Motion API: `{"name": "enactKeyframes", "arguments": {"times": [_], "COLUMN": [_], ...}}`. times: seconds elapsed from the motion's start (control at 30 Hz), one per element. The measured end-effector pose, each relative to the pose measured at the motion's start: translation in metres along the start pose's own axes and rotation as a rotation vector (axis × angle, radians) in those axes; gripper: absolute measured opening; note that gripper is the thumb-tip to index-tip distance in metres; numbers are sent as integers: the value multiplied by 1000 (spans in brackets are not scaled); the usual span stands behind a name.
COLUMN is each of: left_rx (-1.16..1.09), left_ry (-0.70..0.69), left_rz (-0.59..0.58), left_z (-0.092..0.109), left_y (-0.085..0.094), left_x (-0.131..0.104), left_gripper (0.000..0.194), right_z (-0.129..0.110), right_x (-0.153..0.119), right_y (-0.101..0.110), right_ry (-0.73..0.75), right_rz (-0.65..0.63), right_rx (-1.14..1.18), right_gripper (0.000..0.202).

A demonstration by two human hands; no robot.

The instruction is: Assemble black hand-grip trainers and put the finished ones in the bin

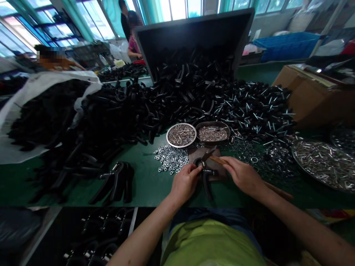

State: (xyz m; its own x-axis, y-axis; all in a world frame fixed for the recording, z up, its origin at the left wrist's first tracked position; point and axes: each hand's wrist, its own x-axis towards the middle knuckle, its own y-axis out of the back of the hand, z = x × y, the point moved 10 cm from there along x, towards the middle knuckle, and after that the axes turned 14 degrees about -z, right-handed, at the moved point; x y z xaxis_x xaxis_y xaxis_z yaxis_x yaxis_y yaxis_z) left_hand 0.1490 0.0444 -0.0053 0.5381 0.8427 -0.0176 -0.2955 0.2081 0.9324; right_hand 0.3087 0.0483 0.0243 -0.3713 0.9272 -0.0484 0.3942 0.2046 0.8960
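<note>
My right hand [244,175] is closed round the wooden handle of a hammer [217,159], whose dark head lies over a black plastic clamp [206,183]. The handle's end sticks out behind my wrist. My left hand [185,183] pinches the clamp's upper part with thumb and fingers, keeping it on a flat metal plate [217,173]. A small metal spring or pin shows near the left thumb, partly hidden. Loose nuts [172,159] lie just beyond my left hand. A round bowl of small metal pins [181,135] and an oval tin of tiny rivets [213,133] stand behind the plate.
Black clamp parts [119,111] heap across the back and left, spilling from a tipped bin [194,33]. Black-headed bolts [255,107] lie right, before a cardboard box [313,92]. A wide pan of pins [324,162] sits far right. Several clamps [118,183] rest at left.
</note>
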Motion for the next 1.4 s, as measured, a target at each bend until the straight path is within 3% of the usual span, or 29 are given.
{"name": "enactKeyframes", "arguments": {"times": [0.07, 0.23, 0.43, 0.57, 0.67, 0.73, 0.83, 0.93, 1.1, 1.3, 1.4], "left_rx": [-124, -261, -244, -343, -675, -1028, -1536, -1833, -1871, -1769, -1616], "left_ry": [31, 163, 79, 74, 177, 257, 373, 478, 441, 446, 407], "left_rz": [37, 68, 12, -14, 9, -6, -18, 11, 8, -101, -167], "left_z": [-9, -25, -16, -18, -30, -32, -20, -1, 22, 32, 28], "left_y": [0, -2, -4, -4, -9, -26, -56, -76, -73, -61, -46], "left_x": [-3, -6, -3, 0, 1, 2, -1, -9, -17, -30, -31], "left_gripper": [41, 35, 42, 35, 32, 33, 37, 44, 55, 61, 53], "right_z": [-9, -18, 35, 67, 67, 57, 48, 62, 75, 87, 91], "right_x": [-9, -20, -45, -50, -29, -1, 55, 115, 168, 171, 167], "right_y": [2, -15, -3, -2, 11, 26, 43, 38, 17, 10, 15], "right_ry": [29, 65, -93, -174, -125, -52, -2, -147, -253, -286, -280], "right_rz": [9, -89, 166, 147, 144, 168, 167, 3, -121, -121, -78], "right_rx": [-10, -154, -347, -476, -414, -339, -285, -287, -256, -190, -146], "right_gripper": [31, 31, 33, 29, 29, 29, 29, 26, 8, 9, 15]}}
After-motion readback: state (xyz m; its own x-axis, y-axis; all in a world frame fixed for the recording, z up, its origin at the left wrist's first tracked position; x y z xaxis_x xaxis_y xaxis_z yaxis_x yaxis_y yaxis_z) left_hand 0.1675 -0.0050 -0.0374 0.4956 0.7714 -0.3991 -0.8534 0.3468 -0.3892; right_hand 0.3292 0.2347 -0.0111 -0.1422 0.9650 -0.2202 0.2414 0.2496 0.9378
